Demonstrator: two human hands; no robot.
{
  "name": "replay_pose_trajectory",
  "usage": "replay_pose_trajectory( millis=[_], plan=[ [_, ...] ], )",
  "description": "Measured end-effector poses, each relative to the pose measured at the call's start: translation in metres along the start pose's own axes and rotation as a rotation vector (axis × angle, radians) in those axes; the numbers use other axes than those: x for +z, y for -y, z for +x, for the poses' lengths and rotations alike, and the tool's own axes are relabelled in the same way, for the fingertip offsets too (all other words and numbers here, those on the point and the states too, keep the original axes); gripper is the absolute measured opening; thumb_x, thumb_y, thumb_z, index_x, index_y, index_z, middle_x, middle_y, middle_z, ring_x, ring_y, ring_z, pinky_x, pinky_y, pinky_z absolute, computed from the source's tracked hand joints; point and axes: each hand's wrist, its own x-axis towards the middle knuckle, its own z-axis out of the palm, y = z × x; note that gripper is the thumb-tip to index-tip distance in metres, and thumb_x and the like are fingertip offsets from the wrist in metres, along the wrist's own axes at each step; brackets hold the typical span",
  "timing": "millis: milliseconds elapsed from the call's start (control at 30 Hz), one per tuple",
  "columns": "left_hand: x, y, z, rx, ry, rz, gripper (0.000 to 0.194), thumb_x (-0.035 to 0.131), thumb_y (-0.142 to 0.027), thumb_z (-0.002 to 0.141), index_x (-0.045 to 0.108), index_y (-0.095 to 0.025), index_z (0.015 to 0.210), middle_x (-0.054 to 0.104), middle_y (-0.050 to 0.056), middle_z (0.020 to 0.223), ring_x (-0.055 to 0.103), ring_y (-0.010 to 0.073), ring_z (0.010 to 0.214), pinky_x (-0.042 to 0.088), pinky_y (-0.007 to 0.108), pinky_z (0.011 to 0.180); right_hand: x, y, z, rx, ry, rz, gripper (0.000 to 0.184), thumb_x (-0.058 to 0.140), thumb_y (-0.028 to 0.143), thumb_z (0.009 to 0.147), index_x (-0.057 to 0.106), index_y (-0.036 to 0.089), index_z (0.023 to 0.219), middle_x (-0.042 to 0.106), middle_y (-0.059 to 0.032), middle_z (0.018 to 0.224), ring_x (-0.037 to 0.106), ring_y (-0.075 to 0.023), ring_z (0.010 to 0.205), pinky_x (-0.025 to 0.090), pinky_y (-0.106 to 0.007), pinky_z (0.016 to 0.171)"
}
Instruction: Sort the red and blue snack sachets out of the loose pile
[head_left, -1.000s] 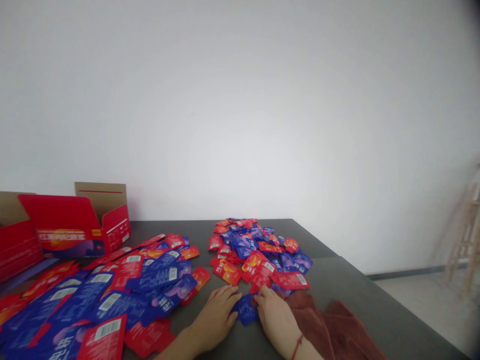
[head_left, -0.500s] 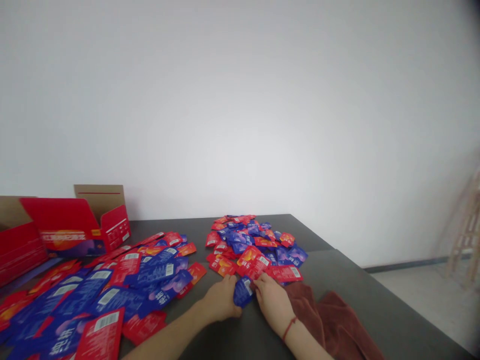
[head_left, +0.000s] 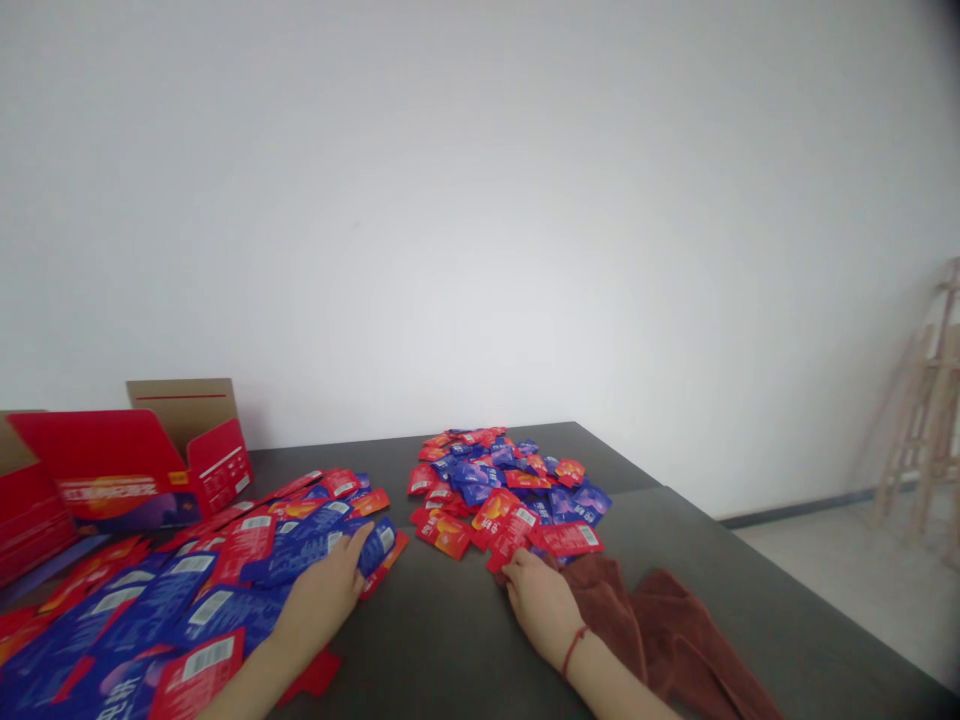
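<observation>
My left hand [head_left: 327, 590] is over the near edge of the left pile, its fingers closed on a small blue packet [head_left: 379, 543]. Large blue pouches [head_left: 232, 610] and red pouches [head_left: 202, 665] with white barcode labels lie under and beside it. At the near end of the small packets in the middle, my right hand [head_left: 541, 605] has its fingers curled on the lower corner of a red packet [head_left: 513, 531]; the fingertips are partly hidden. A red cord circles the right wrist.
Open red cardboard boxes [head_left: 112, 455] stand at the back left. Beside my right forearm lies a crumpled brown cloth [head_left: 675, 640]. The dark table [head_left: 637, 540] ends along a slanting right edge. Wooden easel-like stands [head_left: 934, 420] lean near the wall.
My left hand has moved left from the middle to the left pile, taking the blue packet along. My right hand has stayed near the same red packet. The view has shifted slightly.
</observation>
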Motion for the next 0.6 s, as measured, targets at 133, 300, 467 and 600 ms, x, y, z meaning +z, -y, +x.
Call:
replay_pose_trajectory(
  millis=[133,300,467,600],
  plan=[
    [-0.009,0.031,0.008,-0.101,-0.029,0.119,0.051,0.035,-0.011,0.088,0.037,-0.011,0.139,0.056,0.018,0.120,0.064,0.0278,0.095,0.051,0.037,0.074,0.001,-0.001,0.000,-0.010,0.003,-0.006,0.026,0.045,0.013,0.089,0.070,0.020,0.085,0.066,-0.0059,0.094,0.062,-0.0170,0.086,0.044,-0.024,0.072],
    [-0.020,0.021,0.025,-0.125,-0.194,0.207,0.037,0.040,-0.006,0.083,0.058,-0.004,0.115,0.048,0.027,0.129,0.044,0.0394,0.123,0.036,0.054,0.096,0.003,0.000,0.000,-0.008,0.010,-0.008,0.026,0.046,0.013,0.088,0.070,0.019,0.085,0.066,-0.0065,0.095,0.062,-0.0182,0.088,0.044,-0.025,0.071],
    [-0.007,-0.050,0.062,0.186,-0.090,-0.001,0.043,0.043,-0.010,0.084,0.054,-0.017,0.125,0.051,0.014,0.136,0.044,0.0260,0.127,0.032,0.040,0.105,0.000,-0.001,-0.001,-0.016,0.009,-0.003,0.026,0.045,0.014,0.089,0.070,0.021,0.089,0.066,-0.0055,0.096,0.062,-0.0185,0.089,0.045,-0.026,0.074],
    [0.009,-0.082,0.083,0.209,-0.038,-0.057,0.045,0.050,-0.020,0.083,0.052,-0.018,0.127,0.055,0.014,0.132,0.048,0.0275,0.124,0.032,0.044,0.105,-0.005,-0.002,-0.005,-0.046,-0.003,0.049,0.025,0.045,0.017,0.088,0.070,0.022,0.091,0.065,-0.0046,0.096,0.061,-0.0179,0.089,0.044,-0.025,0.076]
  ],
)
